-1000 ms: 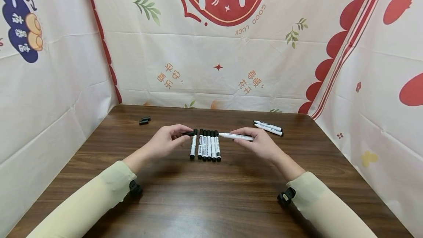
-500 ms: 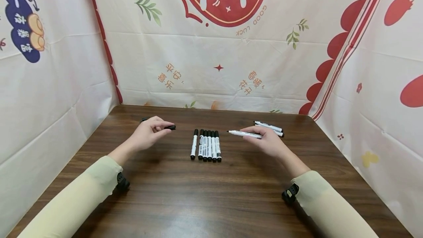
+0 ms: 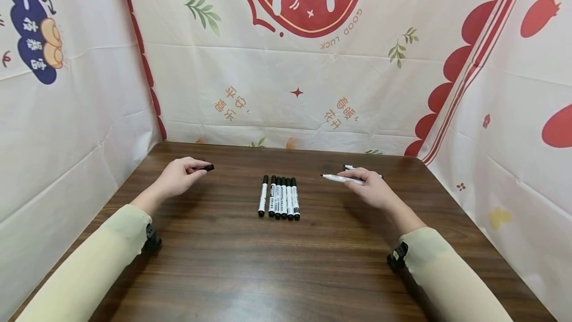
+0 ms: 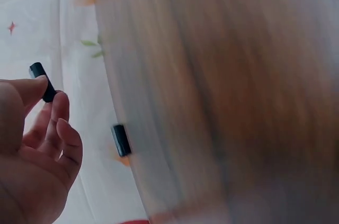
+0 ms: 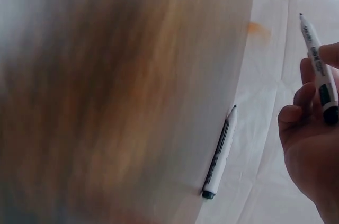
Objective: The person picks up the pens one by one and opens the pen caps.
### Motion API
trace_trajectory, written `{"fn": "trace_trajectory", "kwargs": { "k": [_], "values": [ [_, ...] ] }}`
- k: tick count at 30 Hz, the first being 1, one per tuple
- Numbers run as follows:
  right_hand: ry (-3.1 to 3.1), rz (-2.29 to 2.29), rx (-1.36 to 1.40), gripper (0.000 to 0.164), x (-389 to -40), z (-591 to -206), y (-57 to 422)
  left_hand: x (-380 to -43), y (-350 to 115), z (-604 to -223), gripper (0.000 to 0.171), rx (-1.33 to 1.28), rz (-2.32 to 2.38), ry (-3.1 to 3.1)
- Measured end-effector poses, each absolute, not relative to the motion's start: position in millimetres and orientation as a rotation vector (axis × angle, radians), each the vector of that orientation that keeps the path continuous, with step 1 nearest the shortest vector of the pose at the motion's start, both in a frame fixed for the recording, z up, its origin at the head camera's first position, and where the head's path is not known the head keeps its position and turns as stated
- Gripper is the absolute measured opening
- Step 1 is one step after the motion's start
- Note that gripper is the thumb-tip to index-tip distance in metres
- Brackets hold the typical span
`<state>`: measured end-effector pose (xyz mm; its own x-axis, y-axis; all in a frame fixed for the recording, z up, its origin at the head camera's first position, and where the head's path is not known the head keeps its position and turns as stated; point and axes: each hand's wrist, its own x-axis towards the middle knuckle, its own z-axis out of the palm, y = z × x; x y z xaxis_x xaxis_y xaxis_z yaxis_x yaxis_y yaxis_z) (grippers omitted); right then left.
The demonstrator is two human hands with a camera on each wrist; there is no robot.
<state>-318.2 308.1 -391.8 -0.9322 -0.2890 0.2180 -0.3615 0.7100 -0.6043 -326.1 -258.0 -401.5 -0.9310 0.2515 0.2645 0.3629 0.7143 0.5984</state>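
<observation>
At the table's far left, my left hand [image 3: 174, 179] pinches a black marker cap [image 3: 209, 167] between thumb and fingers. In the left wrist view another loose black cap [image 4: 121, 140] lies on the table near the far edge. My right hand [image 3: 374, 189] holds an uncapped white marker [image 3: 332, 178], its dark tip pointing left. Uncapped white markers lie partly hidden behind that hand; one marker [image 5: 219, 155] shows plainly in the right wrist view. Between the hands, several capped markers [image 3: 284, 200] lie side by side, with one marker [image 3: 263, 197] slightly apart on their left.
The dark wooden table [image 3: 250, 262] is enclosed by printed cloth at the back [image 3: 286, 68], left [image 3: 80, 128] and right [image 3: 514, 163]. Both wrists carry small black cameras below pale sleeves.
My hands have drawn apart, the left moving left with the cap and the right moving right with the marker. The row of markers stays where it was.
</observation>
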Motion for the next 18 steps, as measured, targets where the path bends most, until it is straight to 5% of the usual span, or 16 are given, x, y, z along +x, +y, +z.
{"fn": "trace_trajectory", "kwargs": {
  "k": [18],
  "values": [
    [-3.063, 0.822, 0.429, 0.018, -336.6, -401.9, 335.8, -347.0, -305.6, -412.5, 0.025, -0.363, -0.828, -2.971]
  ]
}}
